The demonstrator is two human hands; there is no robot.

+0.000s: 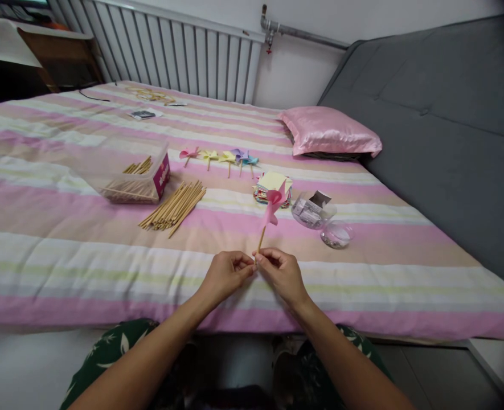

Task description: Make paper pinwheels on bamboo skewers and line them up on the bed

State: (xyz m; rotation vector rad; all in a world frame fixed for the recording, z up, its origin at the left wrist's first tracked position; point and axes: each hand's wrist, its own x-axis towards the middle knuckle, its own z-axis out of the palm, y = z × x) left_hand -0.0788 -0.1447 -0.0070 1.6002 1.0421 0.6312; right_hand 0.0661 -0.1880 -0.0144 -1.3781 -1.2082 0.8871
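Left hand (pixel 228 274), right hand (pixel 281 273) pinching pinwheel (pixel 272 206) stick.

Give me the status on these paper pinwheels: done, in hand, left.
Done: a row of finished pinwheels lies on the striped bedsheet. In hand: left hand and right hand pinch the stick of a pink pinwheel. Left: loose sticks and a paper stack look unused.

Soft, even indoor light, no hard shadows. Wide-angle bend near the radiator (pixel 170 54), dark vignette in the right corners, slightly soft focus overall.
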